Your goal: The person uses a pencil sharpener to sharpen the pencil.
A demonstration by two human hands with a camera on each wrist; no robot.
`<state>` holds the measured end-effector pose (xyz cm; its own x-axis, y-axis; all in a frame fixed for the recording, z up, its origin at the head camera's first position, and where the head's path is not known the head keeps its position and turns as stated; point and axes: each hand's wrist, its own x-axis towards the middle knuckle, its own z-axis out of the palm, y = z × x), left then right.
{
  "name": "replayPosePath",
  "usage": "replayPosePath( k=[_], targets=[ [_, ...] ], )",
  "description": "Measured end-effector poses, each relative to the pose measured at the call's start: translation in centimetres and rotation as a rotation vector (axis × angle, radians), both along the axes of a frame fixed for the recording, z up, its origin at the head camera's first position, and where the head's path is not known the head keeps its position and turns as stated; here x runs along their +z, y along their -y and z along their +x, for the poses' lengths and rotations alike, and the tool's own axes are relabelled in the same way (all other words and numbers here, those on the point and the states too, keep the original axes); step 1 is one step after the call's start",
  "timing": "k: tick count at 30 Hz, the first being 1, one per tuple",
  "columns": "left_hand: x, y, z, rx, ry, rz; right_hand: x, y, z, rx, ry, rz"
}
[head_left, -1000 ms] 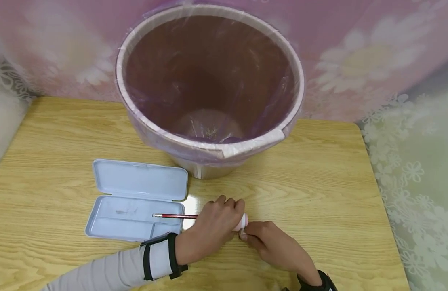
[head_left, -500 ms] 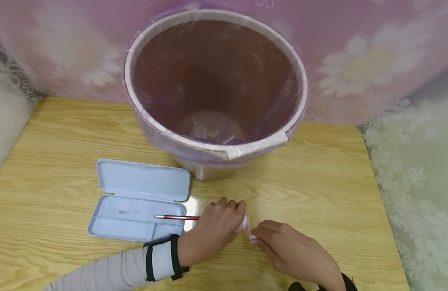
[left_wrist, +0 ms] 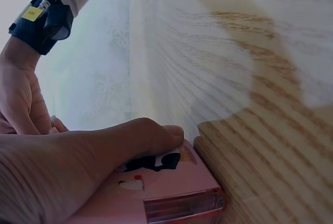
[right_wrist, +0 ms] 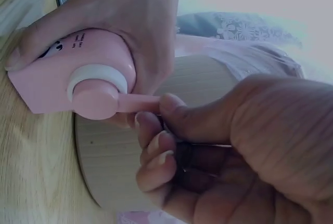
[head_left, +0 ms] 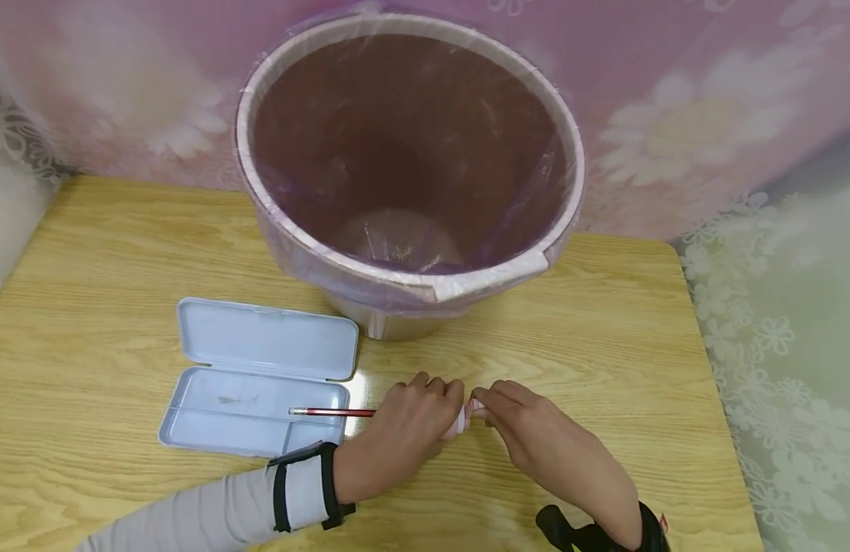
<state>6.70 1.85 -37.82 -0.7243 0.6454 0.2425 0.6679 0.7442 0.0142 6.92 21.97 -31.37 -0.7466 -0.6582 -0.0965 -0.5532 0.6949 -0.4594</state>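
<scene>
A pink crank pencil sharpener with a white ring rests on the table under my left hand. That hand grips its body from above, thumb along the printed side in the left wrist view. From the sharpener's left side sticks a red pencil, its eraser end over an open pencil case. The pencil's tip is hidden inside the sharpener. My right hand pinches the end of the pink crank handle between thumb and forefinger. The right wrist view shows the handle pointing away from the white ring.
Behind the hands stands a tall bin lined with clear purple plastic. Small bits lie at its bottom. A flowered pink curtain hangs behind the wooden table.
My right hand has swung the crank round, moving outward and then up toward the bin. My left hand, the sharpener and the pencil stay in nearly the same place.
</scene>
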Motion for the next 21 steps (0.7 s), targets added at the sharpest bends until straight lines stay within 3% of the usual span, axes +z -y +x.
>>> replayPosePath(
  k=[5,9,11,15,21],
  targets=[
    [-0.1,0.0,0.0,0.011,-0.020,0.010,-0.8,0.0,-1.4,0.001,0.131,-0.006],
    [-0.3,-0.4,0.3,0.022,-0.031,0.021,-3.2,0.4,-2.7,0.031,0.180,0.051],
    [-0.2,-0.7,0.5,0.022,-0.001,0.020,-4.5,0.4,-3.0,0.048,0.251,0.056],
    [0.0,-0.9,0.5,0.036,0.030,0.002,-6.0,-0.1,-2.6,0.051,0.391,0.023],
    [0.1,-0.5,0.1,0.058,0.005,-0.012,-5.9,-0.1,-1.2,0.097,0.477,-0.002]
  ],
)
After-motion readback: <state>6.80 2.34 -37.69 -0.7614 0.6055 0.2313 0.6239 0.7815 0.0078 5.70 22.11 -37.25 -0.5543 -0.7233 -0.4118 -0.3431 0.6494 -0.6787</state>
